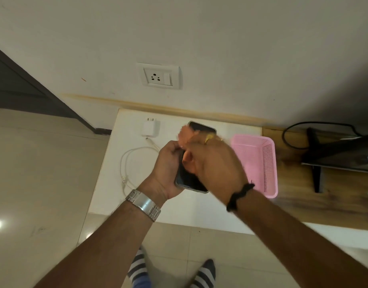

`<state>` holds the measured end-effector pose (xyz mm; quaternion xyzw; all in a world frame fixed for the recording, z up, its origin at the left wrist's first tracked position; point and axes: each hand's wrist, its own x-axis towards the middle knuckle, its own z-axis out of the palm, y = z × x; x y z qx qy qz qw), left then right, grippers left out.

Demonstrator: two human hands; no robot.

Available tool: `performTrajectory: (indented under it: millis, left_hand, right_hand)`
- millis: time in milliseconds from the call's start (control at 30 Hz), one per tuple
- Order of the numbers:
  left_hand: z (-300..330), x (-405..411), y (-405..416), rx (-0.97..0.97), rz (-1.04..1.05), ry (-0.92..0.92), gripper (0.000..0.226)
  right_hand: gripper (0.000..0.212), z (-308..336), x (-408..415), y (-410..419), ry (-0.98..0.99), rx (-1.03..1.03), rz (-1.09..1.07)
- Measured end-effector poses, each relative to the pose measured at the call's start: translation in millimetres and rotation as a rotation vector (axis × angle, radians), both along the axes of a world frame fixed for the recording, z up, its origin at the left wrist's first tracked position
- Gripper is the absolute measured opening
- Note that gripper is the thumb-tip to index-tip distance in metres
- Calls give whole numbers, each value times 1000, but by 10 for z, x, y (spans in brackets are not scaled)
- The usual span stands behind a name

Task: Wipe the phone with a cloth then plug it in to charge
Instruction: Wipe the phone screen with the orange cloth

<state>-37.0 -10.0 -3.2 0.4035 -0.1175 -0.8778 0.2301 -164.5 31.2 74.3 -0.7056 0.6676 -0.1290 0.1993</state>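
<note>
phone [187,179] | gripped by left hand [166,169] | cloth [186,138] blurred, right hand [216,165]

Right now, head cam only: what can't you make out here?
- Cloth: motion-blurred in the right hand, so its shape is unclear.
- Phone: its middle is hidden behind the right hand; the left hand covers its left edge.
- White cable: partly hidden behind the left hand.
- Socket switch: too small to tell whether it is on.
- Monitor: cut off by the right edge.

A pink basket [260,163] sits on the white table [108,163], near a dark monitor [343,156].
</note>
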Motion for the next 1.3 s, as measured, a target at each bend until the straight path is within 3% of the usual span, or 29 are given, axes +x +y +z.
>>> performTrajectory:
  millis: [100,200,300,433,467,533,633,800,1000,1200,1300]
  left_hand:
    - [-45,47,30,45,20,5,84]
    - [3,1,138,39,-55,21,103]
    - [37,-3,90,42,-46,5,110]
    - [15,66,15,58,25,-9,114]
    - [27,65,37,54,12,-4,117]
    - [48,41,91,42,-40,17,121]
    - [50,26,79,11,-69,8,122]
    - [21,97,11,35,10,-18,109]
    - [36,70,25,-39,-50,16,113]
    - [-8,104,-73,-8,102,-66,97]
    - [22,61,-38,-32,12,-3,104]
  right_hand:
    - [44,96,78,219,-86,53,151]
    - [35,57,-196,-191,60,8,-56]
    - [22,26,-171,-261,79,3,-100]
    - [46,159,178,233,-65,86,143]
    - [50,169,127,184,-58,90,141]
    - [38,108,-102,-112,10,51,7]
    - [27,36,-237,-324,102,19,-105]
    - [26,38,128,165,19,-3,149]
    - [20,-28,-273,-155,149,-2,-97]
    - [34,-5,93,439,45,14,175]
    - [23,-32,-214,9,145,-21,-1]
